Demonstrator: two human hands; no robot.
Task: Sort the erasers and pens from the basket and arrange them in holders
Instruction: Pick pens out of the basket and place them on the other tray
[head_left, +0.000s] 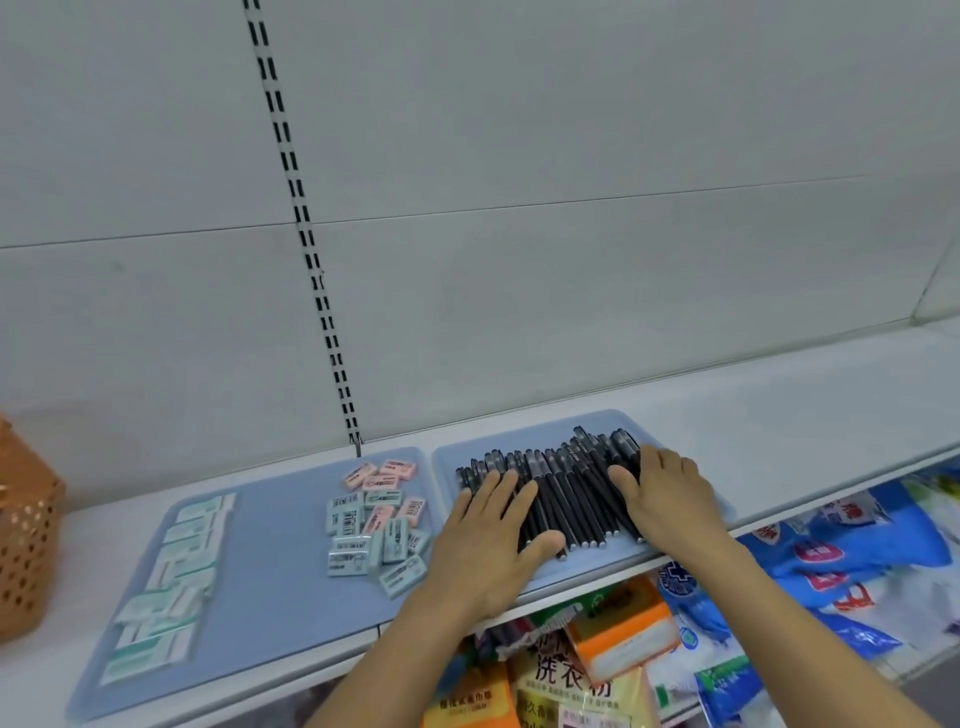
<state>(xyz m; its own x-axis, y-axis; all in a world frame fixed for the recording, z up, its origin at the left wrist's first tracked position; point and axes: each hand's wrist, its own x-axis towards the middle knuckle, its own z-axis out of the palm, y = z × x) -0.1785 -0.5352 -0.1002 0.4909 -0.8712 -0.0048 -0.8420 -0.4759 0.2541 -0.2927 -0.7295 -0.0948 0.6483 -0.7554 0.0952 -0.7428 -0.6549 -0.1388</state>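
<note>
Several black pens (563, 486) lie side by side in a row on the right blue tray (685, 441). My left hand (485, 535) rests flat on the row's left end, fingers straight. My right hand (670, 493) lies on the row's right end, fingers extended and slightly bent over the pens. On the left blue tray (280, 551), a loose pile of pink and mint erasers (376, 517) sits at its right side. A neat line of mint erasers (169, 582) runs along its left side. The orange perforated basket (23, 525) stands at the far left edge.
Both trays sit on a white shelf (810, 410) backed by a white panel with a slotted upright (306, 228). Below the shelf's front edge are orange boxes (618, 631) and blue-and-white bags (852, 566).
</note>
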